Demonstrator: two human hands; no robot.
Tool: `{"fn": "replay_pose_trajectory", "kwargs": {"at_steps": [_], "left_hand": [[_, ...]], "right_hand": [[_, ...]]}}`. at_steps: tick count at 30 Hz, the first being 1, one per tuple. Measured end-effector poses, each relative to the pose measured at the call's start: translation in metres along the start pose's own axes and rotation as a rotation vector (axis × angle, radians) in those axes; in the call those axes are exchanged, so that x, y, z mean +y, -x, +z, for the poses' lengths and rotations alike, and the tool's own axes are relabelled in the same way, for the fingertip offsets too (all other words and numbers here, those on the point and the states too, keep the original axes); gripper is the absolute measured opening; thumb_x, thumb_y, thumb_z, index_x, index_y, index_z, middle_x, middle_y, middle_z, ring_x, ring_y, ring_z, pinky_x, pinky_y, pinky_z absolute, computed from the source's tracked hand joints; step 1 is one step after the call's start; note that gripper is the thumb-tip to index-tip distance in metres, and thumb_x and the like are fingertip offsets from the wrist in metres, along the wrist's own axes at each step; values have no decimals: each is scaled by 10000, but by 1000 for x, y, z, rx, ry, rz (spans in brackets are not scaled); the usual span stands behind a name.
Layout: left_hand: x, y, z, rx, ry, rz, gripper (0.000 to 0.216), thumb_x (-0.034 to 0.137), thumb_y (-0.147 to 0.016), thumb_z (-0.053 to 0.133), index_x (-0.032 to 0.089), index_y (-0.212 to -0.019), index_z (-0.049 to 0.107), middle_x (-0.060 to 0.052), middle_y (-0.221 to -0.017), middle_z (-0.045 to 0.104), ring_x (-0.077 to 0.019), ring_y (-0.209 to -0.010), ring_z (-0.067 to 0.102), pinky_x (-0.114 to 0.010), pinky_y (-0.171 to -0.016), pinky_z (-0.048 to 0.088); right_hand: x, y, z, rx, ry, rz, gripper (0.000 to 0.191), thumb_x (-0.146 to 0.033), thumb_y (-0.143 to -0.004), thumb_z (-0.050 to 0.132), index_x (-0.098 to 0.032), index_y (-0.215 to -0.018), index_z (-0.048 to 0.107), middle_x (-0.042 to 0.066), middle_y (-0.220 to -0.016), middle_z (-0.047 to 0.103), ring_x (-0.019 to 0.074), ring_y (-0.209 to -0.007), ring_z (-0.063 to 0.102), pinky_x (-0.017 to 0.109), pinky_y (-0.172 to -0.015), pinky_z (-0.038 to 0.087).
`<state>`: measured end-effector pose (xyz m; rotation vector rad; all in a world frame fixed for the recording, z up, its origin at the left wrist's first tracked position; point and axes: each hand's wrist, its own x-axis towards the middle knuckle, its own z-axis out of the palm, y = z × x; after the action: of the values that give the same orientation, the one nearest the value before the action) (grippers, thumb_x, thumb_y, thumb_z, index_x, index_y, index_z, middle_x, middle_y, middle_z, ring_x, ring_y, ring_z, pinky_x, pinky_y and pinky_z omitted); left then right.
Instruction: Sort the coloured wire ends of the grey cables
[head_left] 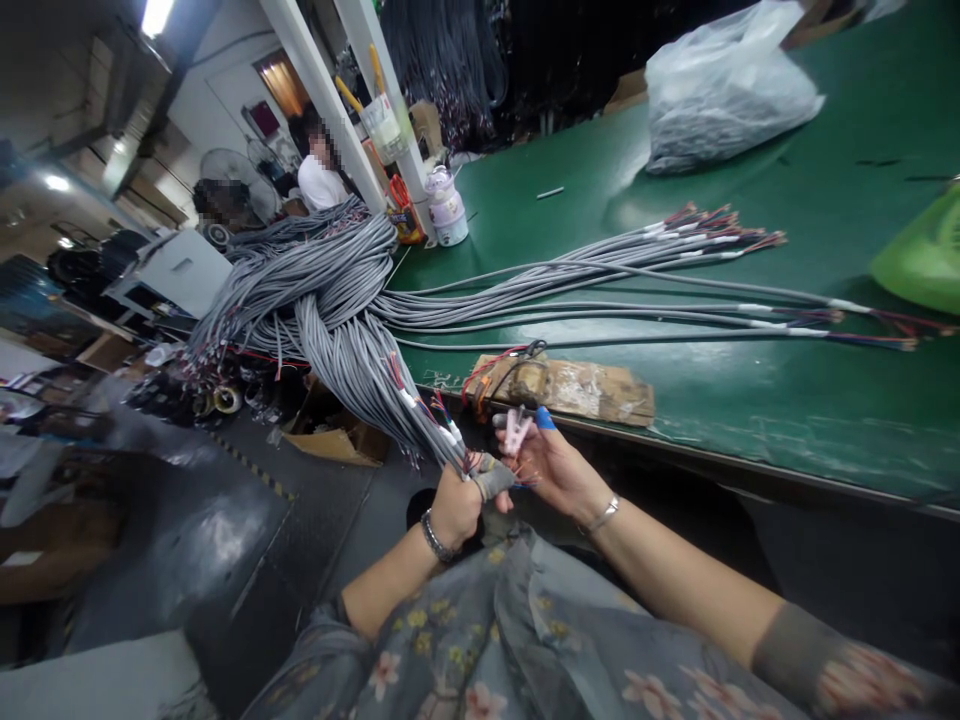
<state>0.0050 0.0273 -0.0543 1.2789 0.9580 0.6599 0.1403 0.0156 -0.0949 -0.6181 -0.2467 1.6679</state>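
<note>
A long green tabletop (787,420) runs off to the right, its near edge above a dark grey floor (225,540) marked with a yellow-black stripe (251,468). White pillars (322,95) rise at the far end with a fan (229,170) to their left. A bright ceiling lamp (156,15) glares over pale walls and a warmly lit doorway (283,85).

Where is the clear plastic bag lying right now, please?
The clear plastic bag lies at the head view's top right, on the green table, beyond the coloured ends of the grey cables.
</note>
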Motion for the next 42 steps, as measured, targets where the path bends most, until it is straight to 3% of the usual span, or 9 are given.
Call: {"fn": "replay_pose_trajectory", "kwargs": {"at_steps": [8,15,20,25,32,39,42], "left_hand": [[-3,16,-5,66,-14,43,351,405,-688,688,173,-454,568,-17,-432,566,-123,-450,517,-257,-533,429],[-3,8,1,84,60,72,335,379,-712,692,181,-478,556,4,-417,543,-129,-456,528,-277,-573,453],[-1,3,3,71,45,65,344,382,-713,690,178,-469,558,0,-415,544,-126,-453,523,-263,-553,443],[-1,0,5,89,30,44,359,426,-695,695,180,-474,555,7,-405,531,-120,-439,505,-254,-540,434],[-4,0,3,70,11,52,356,408,-712,689,179,-477,551,10,-409,532,-120,-443,509,-258,-547,434],[-9,11,-4,85,11,123,371,399,-744,675,173,-477,554,-3,-434,562,-124,-468,539,-258,-561,447],[-12,17,-9,103,-50,155,366,431,-779,649,170,-530,586,-16,-487,605,-134,-508,568,-264,-585,458]], "right_hand": [[-2,8,5,26,51,-81,305,-455,-652,801,-201,-804,730,1,-700,661,113,-598,540,232,-561,437],[-2,8,9,14,129,-97,432,-606,-630,753,-194,-758,719,13,-666,640,133,-568,519,272,-542,412],[3,4,-1,78,342,-269,484,-674,-711,635,-195,-687,694,21,-627,629,163,-589,533,305,-595,421],[5,-2,-4,-55,165,-122,514,-669,-703,654,-184,-866,700,23,-677,659,165,-566,571,302,-548,434],[2,-5,2,-7,30,-49,463,-600,-565,801,-183,-740,700,-1,-661,659,123,-525,552,265,-498,433],[-2,11,4,-64,69,23,595,-722,-548,723,-186,-805,706,6,-675,633,111,-561,529,239,-516,424],[-1,24,3,-72,212,49,545,-654,-516,791,-174,-746,673,3,-661,623,108,-559,522,240,-519,416]]}}
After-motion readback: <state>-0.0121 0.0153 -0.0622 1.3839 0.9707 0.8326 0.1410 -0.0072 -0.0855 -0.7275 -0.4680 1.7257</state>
